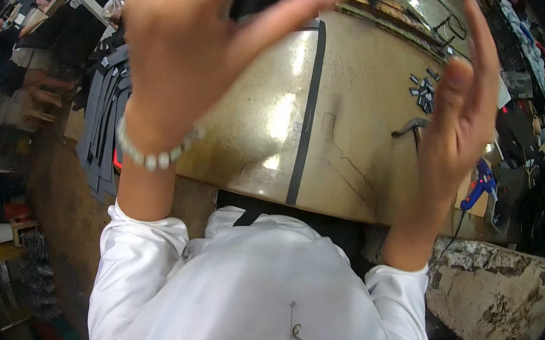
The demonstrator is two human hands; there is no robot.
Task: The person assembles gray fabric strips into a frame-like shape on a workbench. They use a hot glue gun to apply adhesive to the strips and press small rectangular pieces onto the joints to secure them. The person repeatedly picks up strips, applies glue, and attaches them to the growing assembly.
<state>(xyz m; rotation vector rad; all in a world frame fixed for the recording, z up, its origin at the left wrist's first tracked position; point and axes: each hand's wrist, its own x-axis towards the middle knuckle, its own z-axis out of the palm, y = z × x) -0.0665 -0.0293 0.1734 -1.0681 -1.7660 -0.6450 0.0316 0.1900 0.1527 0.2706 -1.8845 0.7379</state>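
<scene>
My left hand (180, 35) is raised above the table at the upper left, thumb stretched out, with nothing seen in it; its fingertips run out of the picture. A beaded bracelet (153, 156) circles that wrist. My right hand (456, 117) is also lifted, on the right, its fingers extended and nothing visible in them. Between the hands a long dark strap (306, 120) lies across the shiny tabletop (351, 132) and reaches the near edge. A tool with a curved dark head (410, 126), perhaps a hammer, lies partly hidden behind my right hand, near several small metal-rimmed pieces (422, 93).
A blue glue gun (481, 185) with a trailing cord rests at the right. Dark grey cut strips (101, 110) hang over the table's left side. A worn pale block (494, 289) stands at the lower right. Another person's arms (46, 84) show at far left.
</scene>
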